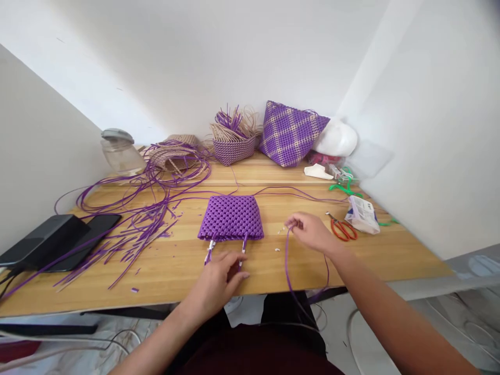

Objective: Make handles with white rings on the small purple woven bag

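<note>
A small purple woven bag [230,217] lies flat in the middle of the wooden table [250,271]. Two short cord ends hang from its near edge. My left hand [219,281] rests just below them with its fingers closed on one cord end near the table's front edge. My right hand [310,233] sits to the right of the bag and pinches a long purple strand [287,265] that loops down over the table's front edge.
Loose purple strands [144,219] spread over the left half. A black tablet and case [58,242] lie at far left, a glass jar [121,153] behind. Woven baskets [234,140] and a purple checked bag [291,133] stand at the back. Red-handled scissors [342,228] and a packet [362,214] lie right.
</note>
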Demonstrator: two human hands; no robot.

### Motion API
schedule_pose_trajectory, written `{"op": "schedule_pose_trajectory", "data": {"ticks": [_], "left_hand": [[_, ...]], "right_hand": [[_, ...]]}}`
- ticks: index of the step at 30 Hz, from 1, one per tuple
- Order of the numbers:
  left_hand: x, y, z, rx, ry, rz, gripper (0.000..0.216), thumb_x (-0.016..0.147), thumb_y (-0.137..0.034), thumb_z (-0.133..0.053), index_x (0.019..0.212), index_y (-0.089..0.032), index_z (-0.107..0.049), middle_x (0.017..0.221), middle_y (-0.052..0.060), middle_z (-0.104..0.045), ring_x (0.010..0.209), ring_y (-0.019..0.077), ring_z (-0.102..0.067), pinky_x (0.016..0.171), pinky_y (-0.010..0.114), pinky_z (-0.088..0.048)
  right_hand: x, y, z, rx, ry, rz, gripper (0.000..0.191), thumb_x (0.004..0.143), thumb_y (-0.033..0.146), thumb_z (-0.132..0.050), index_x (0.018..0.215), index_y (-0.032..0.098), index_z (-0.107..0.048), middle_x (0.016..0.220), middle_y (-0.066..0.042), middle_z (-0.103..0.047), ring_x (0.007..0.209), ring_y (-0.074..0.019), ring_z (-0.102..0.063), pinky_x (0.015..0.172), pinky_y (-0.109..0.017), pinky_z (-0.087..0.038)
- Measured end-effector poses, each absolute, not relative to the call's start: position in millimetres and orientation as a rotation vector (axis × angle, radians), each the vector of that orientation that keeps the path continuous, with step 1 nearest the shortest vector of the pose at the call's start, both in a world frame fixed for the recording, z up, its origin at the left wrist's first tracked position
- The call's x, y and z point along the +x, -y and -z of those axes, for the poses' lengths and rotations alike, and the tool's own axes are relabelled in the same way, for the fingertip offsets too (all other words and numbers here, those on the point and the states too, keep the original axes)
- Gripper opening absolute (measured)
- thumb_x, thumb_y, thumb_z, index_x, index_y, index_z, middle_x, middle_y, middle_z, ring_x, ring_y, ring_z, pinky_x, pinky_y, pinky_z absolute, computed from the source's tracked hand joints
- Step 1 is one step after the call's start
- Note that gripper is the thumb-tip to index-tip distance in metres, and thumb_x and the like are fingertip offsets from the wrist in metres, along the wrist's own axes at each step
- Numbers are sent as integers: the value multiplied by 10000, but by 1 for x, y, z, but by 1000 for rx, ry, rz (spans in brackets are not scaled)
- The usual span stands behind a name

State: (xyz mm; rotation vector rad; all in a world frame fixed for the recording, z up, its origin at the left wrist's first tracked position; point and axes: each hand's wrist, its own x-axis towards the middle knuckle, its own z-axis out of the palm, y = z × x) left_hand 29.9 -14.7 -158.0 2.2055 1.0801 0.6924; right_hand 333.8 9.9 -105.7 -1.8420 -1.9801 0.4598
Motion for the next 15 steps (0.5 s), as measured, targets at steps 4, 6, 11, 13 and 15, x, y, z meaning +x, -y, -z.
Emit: {"op": "schedule_pose_trajectory", "data": {"ticks": [4,6,11,13,15], "left_hand": [[32,21,169,2213,-1025,-721,271,894,-254,-607,1164,-252,-619,1105,63,-678,1010,216,-646,909,359,-519],[32,22,171,2211,-1021,-748,263,892,-220,-601,1152,-252,-621,1089,55,-680,1010,208,-644,903,350,-521],[33,21,175,2195,-991,-791,250,901,-194,-586,1142,-250,-620,1077,46,-672,1005,192,-636,891,328,-524],[32,20,177,2185,-973,-798,254,911,-192,-571,1151,-261,-615,1083,42,-669,1016,188,-629,901,323,-521],[31,20,178,2179,-958,-794,257,919,-194,-558,1159,-268,-611,1090,42,-665,1025,188,-624,911,323,-519]], "right_hand": [[349,-87,122,-1955,1928,-266,253,910,204,-524,1061,127,-712,1032,-132,-708,979,-222,-622,881,-310,-423],[348,-120,130,-1983,1904,-242,272,887,209,-582,1117,128,-704,1096,-154,-690,1026,-241,-615,906,-321,-416],[336,-175,139,-1959,1828,-286,34,741,152,-726,768,170,-716,910,-84,-712,846,-207,-633,804,-295,-444],[336,-190,129,-1918,1753,-298,113,732,148,-715,643,180,-652,744,-41,-692,741,-182,-617,730,-272,-449],[340,-203,106,-1869,1621,-270,148,783,201,-667,647,189,-611,679,-21,-663,656,-159,-587,650,-253,-444]]}}
